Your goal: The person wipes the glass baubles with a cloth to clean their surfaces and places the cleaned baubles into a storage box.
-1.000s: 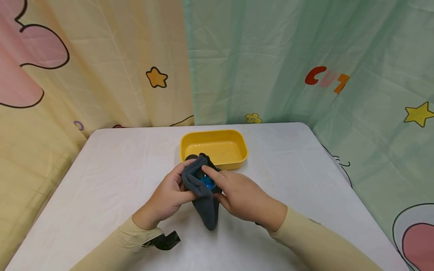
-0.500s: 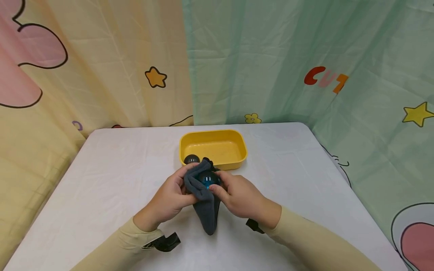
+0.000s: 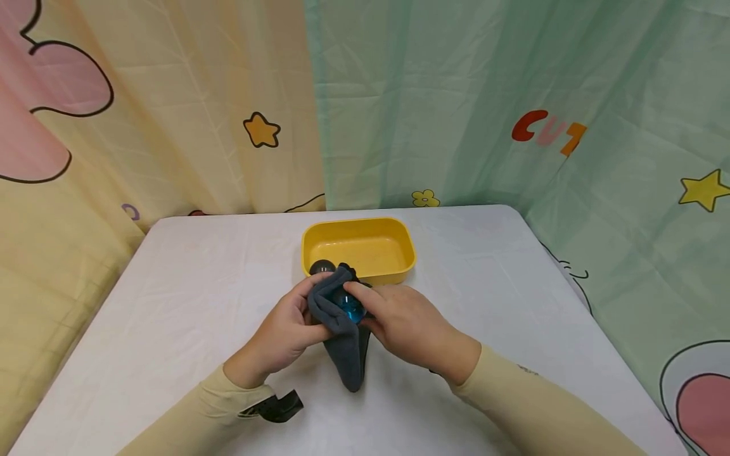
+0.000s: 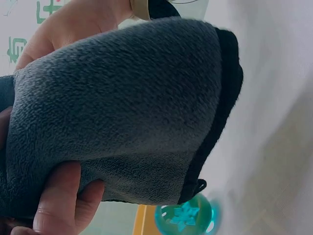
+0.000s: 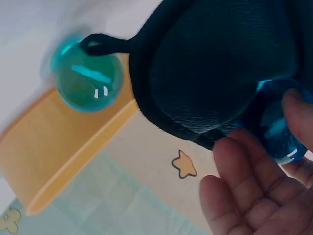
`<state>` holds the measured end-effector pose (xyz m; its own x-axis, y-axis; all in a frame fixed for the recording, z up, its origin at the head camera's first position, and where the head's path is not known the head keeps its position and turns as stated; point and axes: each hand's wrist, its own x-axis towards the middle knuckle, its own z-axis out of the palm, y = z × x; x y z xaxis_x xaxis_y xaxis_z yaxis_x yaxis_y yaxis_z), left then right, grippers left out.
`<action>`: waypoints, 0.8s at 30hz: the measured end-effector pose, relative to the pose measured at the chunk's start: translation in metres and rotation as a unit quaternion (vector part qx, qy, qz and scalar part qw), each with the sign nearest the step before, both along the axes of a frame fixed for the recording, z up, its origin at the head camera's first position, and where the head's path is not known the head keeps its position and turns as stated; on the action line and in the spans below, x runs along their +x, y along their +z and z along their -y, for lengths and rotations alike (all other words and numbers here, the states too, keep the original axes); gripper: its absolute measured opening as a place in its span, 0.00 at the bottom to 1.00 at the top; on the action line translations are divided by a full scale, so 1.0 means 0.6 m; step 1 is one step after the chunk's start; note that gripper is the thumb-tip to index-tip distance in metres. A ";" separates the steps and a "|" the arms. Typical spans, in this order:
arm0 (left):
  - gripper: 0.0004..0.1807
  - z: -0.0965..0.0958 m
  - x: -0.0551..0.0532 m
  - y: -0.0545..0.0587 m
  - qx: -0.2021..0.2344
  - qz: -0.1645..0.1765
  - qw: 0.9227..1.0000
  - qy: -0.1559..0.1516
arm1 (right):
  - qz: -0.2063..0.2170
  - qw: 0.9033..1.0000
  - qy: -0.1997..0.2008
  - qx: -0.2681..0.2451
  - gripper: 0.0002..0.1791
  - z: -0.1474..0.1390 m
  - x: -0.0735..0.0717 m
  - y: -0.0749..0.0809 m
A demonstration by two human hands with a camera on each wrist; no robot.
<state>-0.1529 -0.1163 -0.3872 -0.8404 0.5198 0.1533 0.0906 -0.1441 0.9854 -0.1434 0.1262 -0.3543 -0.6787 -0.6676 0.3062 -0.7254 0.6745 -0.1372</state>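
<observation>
Head view: gray cloth (image 3: 345, 347) partly hides yellow tray (image 3: 367, 250).

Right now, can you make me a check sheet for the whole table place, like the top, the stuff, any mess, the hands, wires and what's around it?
Surface: white-covered table.
Job's things: gray cloth with dark edging, partly wrapped round a blue ball; a second ball, dark from above but teal in the wrist views, by the near left corner of a yellow tray; whether they touch is unclear.
Clutter: nothing seen.
Grippers: left hand grips the cloth; right hand holds the blue ball.
Cables: nothing seen.
Surroundings: cream curtain and green curtain, both with cartoon prints.
</observation>
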 end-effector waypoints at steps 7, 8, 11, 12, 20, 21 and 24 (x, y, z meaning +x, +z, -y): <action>0.43 -0.004 0.001 0.000 -0.002 -0.011 1.000 -0.002 | 0.275 0.952 -0.064 -0.115 0.25 0.004 -0.006 0.000; 0.43 -0.004 0.001 0.001 -0.005 -0.010 1.000 0.000 | 0.300 0.943 -0.070 -0.130 0.23 0.004 -0.007 -0.002; 0.44 -0.004 0.002 0.002 -0.009 -0.010 1.000 0.005 | 0.301 0.942 -0.068 -0.134 0.24 0.006 -0.004 -0.003; 0.44 -0.004 0.002 0.002 -0.011 -0.011 1.000 0.006 | 0.288 0.947 -0.068 -0.122 0.26 0.007 -0.002 -0.001; 0.43 0.001 0.000 0.003 -0.006 -0.011 1.000 0.011 | 0.092 0.996 0.001 -0.013 0.45 -0.002 0.002 0.010; 0.44 0.002 0.001 0.003 -0.004 -0.008 1.000 0.010 | 0.057 0.998 0.011 -0.007 0.43 -0.003 0.002 0.008; 0.44 0.001 0.001 0.003 0.001 0.000 1.000 0.005 | -0.025 0.999 0.028 -0.005 0.38 -0.005 -0.001 0.005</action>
<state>-0.1521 -0.1166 -0.3854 -0.8457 0.5111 0.1537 0.0913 -0.1452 0.9852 -0.1437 0.1294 -0.3515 -0.6243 -0.7008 0.3450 -0.7679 0.6316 -0.1066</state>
